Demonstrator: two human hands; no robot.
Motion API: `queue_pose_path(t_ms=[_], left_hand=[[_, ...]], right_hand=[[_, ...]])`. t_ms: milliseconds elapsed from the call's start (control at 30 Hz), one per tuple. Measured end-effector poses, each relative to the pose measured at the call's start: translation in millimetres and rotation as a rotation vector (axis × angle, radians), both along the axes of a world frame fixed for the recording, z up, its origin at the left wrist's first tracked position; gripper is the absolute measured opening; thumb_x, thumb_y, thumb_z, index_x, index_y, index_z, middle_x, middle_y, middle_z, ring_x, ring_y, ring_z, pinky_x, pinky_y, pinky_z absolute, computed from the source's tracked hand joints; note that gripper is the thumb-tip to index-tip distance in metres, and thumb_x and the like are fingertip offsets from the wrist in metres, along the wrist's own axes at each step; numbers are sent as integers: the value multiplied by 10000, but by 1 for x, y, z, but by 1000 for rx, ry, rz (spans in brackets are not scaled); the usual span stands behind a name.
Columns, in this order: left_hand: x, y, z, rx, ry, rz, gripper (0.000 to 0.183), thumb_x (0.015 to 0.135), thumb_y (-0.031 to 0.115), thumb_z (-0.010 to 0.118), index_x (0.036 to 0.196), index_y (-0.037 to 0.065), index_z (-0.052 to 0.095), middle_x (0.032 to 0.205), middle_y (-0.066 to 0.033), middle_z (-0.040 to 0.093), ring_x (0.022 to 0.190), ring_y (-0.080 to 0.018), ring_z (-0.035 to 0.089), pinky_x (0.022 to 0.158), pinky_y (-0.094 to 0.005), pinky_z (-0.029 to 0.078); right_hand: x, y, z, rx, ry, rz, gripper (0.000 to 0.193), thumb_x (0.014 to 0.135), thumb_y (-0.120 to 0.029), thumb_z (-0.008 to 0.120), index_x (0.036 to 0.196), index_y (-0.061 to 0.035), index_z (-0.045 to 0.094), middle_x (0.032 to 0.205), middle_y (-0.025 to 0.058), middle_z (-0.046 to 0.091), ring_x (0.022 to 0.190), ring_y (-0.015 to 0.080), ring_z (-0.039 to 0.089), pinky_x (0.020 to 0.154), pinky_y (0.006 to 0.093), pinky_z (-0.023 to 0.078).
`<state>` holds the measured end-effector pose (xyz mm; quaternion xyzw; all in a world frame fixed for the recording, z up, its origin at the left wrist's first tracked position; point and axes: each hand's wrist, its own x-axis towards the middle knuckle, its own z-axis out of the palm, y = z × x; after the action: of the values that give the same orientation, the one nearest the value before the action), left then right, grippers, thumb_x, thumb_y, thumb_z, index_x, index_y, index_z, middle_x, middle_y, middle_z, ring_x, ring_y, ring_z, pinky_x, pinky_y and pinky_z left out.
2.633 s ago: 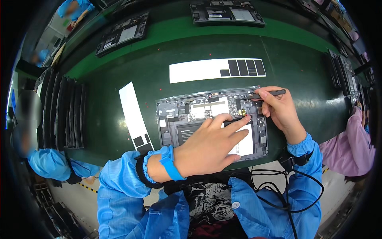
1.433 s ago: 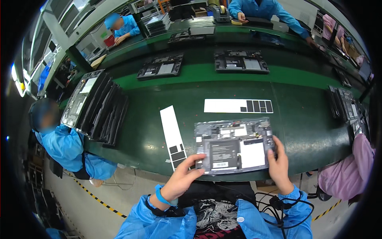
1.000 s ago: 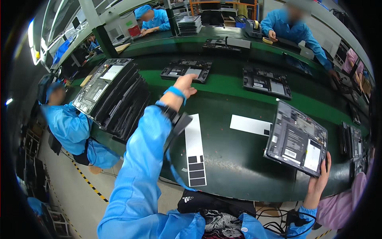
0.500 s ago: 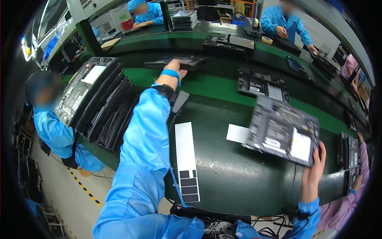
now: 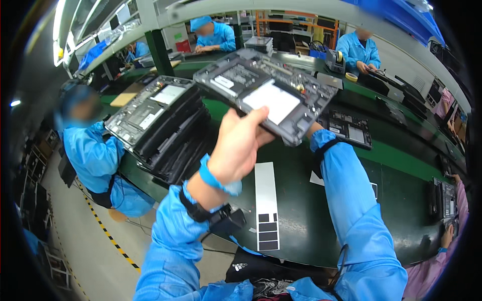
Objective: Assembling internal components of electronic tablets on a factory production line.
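A grey-black laptop base [image 5: 236,75], its inside bared with battery, circuit board and a white rectangular pad, is held up tilted above the bench. My left hand [image 5: 238,143] grips its near edge, thumb on top by the white pad and fingers beneath. My right hand [image 5: 315,129] reaches to its right corner from behind; the base hides the fingers. Just left of the held base stands a tall stack of similar laptop bases [image 5: 143,115]. Another laptop base [image 5: 356,133] lies on the green strip, beyond my right forearm.
A white strip with black rectangles [image 5: 265,188] lies on the dark green bench [image 5: 296,220]. A white paper [image 5: 316,178] shows partly beside my right sleeve. Co-workers sit at the left, far side and right. A pale rail [image 5: 211,15] crosses overhead, with a green post [image 5: 158,52].
The laptop base in my right hand has moved up and left. My left hand has drawn back from another base on the far strip and now grips the held one. The view has shifted.
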<state>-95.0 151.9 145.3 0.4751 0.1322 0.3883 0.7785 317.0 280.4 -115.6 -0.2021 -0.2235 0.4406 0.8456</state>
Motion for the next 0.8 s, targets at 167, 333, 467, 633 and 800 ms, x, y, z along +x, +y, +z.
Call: queue_pose_path(t_ms=[167, 333, 467, 633, 800], left_hand=[[-53, -33, -25, -24, -28, 98, 310, 911, 116, 544, 1189, 9, 459, 1096, -111, 611, 935, -200, 638, 813, -357, 536], [-18, -93, -76, -141, -109, 171, 393, 917, 52, 518, 1257, 45, 322, 1194, -116, 510, 1050, -184, 559, 841, -341, 514], [10, -166, -132, -276, -114, 63, 562, 895, 8, 560, 1337, 17, 214, 1288, -127, 427, 1177, -175, 446, 1003, -313, 366], [7, -260, -186, -410, 41, -133, 614, 906, 45, 574, 1368, 11, 172, 1335, -143, 404, 1208, -197, 440, 1029, -332, 352], [-7, -255, -191, -314, 448, -747, 433, 952, 195, 531, 1318, 30, 366, 1209, -116, 573, 1065, -138, 551, 858, -263, 466]], right_hand=[[-122, -77, 110, -212, -249, 111, 261, 907, -219, 535, 1119, -68, 550, 1061, 109, 610, 982, 216, 562, 863, 338, 446], [-224, -273, 163, -405, -258, 86, 479, 975, -445, 376, 1285, -82, 416, 1321, 129, 469, 1142, 284, 508, 960, 450, 396], [-290, -379, 150, -416, -285, -259, 548, 940, -253, 478, 1398, -32, 276, 1349, 140, 429, 1211, 259, 450, 1033, 390, 353], [-296, -448, 112, -680, -370, -507, 664, 812, -16, 586, 1403, 1, 285, 1292, 157, 469, 1181, 213, 487, 1008, 327, 392], [-253, -488, 82, -810, -633, -472, 642, 843, -40, 588, 1396, 31, 271, 1283, 194, 477, 1159, 234, 512, 972, 346, 424]])
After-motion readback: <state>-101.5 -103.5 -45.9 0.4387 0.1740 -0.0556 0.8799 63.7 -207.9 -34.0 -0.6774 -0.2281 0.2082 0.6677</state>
